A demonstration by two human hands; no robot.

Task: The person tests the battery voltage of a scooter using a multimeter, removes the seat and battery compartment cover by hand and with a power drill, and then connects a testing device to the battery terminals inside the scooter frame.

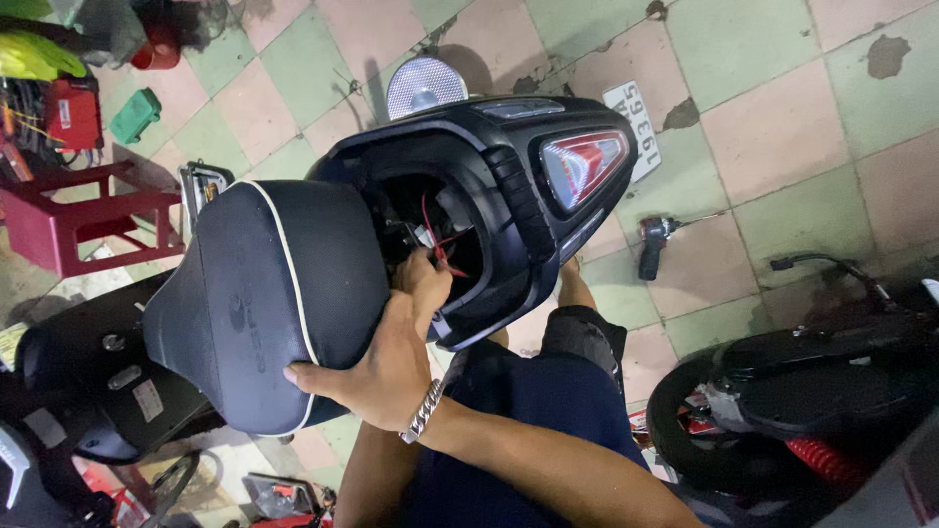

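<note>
Scooter seat (pixel 264 293): black, white-piped, raised.

Raised seat (pixel 264 303) left of the scooter tail (pixel 509 196); wires (pixel 435 235) in its open compartment; stool (pixel 73 220) far left; power tool (pixel 653 244) on the floor (pixel 773 127), right.

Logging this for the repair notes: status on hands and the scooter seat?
Right hand on the raised black seat edge. Left hand inside the open seat bay, at red wires. Seat blocks part of the bay.
</note>
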